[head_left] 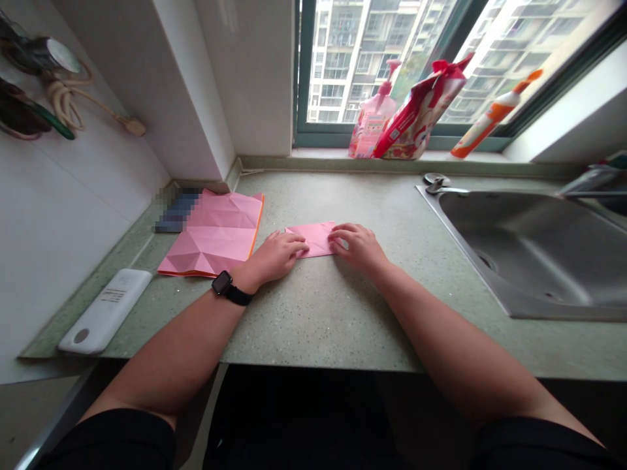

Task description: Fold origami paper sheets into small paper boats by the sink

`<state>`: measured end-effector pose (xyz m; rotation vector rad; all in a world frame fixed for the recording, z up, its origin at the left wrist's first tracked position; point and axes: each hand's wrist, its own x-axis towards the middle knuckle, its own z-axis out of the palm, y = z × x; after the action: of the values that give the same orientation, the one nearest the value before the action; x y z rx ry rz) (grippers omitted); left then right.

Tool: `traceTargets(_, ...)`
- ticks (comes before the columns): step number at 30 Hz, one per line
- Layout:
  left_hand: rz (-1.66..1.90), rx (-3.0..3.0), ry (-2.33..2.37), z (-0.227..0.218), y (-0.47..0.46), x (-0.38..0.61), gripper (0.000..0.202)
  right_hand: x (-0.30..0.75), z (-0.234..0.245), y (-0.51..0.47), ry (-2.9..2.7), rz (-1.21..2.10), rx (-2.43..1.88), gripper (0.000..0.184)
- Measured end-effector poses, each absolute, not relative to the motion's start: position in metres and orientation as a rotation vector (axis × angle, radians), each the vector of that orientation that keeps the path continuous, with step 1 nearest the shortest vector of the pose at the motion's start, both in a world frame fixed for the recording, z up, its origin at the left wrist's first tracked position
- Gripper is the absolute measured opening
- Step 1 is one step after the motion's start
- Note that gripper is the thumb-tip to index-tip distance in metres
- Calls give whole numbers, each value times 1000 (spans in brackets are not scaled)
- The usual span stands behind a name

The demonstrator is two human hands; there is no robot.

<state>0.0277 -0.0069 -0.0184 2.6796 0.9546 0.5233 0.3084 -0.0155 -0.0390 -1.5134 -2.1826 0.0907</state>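
Observation:
A small folded piece of pink paper [317,239] lies flat on the counter between my two hands. My left hand [280,253], a black watch on its wrist, has its fingers curled over the paper's left end and presses it down. At the right end, my right hand [356,244] grips the edge between thumb and fingers. The undersides of the fingertips are hidden. Left of my left hand lies a larger stack of creased pink sheets [220,228], with an orange edge showing along its right side and bottom.
A white power bank [108,310] rests at the counter's left front. Behind the sheets is a blurred dark item [177,212]. The steel sink [539,254] is at right. A pink pump bottle [373,121], a red bag [421,111] and an orange-white bottle [490,121] stand on the sill.

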Motion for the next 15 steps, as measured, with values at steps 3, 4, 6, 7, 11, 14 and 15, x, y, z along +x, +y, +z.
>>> traceTargets(3,538,2672,959,-18,-6,30,25,304,-37,-17,-2205,79,-1578,13)
traceTargets(4,540,2670,977,-18,-5,31,23,302,-36,-17,-2211,70,-1607,15)
traceTargets(6,538,2661,1034,-18,-5,34,19,297,-34,-18,-2221,49,-1663,23)
traceTargets(7,537,2658,1063,-19,-5,36,17,295,-33,-19,-2223,39,-1689,27)
traceTargets(11,577,2657,1086,-20,-7,41,18,288,-31,-22,-2206,18,-1743,33)
traceTargets(14,642,2669,1031,-22,-7,40,18,285,-30,-23,-2192,39,-1777,38)
traceTargets(15,653,2677,1000,-22,-7,40,17,284,-30,-23,-2190,50,-1791,40)
